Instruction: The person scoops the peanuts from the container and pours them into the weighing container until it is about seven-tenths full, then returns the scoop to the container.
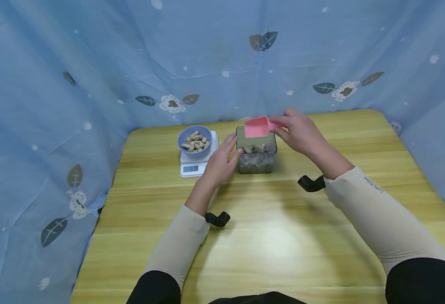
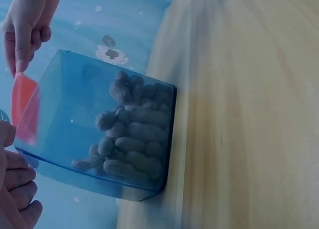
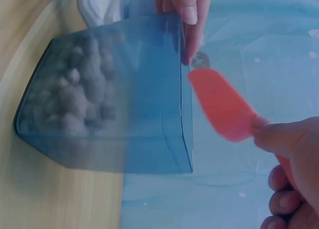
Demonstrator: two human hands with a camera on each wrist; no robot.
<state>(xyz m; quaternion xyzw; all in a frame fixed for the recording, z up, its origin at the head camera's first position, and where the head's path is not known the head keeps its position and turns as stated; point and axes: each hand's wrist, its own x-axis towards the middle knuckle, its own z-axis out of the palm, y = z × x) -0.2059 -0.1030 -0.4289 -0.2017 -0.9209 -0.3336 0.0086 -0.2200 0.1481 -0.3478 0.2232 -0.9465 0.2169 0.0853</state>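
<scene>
My right hand (image 1: pixel 299 131) holds a pink scoop (image 1: pixel 257 127) by its handle, above the rim of a clear, dark-tinted box (image 1: pixel 257 164). No peanuts show in the scoop. Unshelled peanuts (image 2: pixel 137 134) fill the lower part of the box, which stands upright on the table. Against the box's left side rests my left hand (image 1: pixel 221 160), its fingers along the wall near the rim and its thumb by the front corner. Left of that hand, a blue-purple bowl (image 1: pixel 195 153) with several peanuts (image 1: pixel 196 142) sits on a white kitchen scale (image 1: pixel 186 159) with a lit display.
The wooden table (image 1: pixel 260 245) reaches back to a blue patterned curtain (image 1: pixel 222 63), which also hangs at both sides. A black wrist-camera mount (image 1: pixel 218 219) juts from the left sleeve, another mount (image 1: pixel 311 184) from the right one.
</scene>
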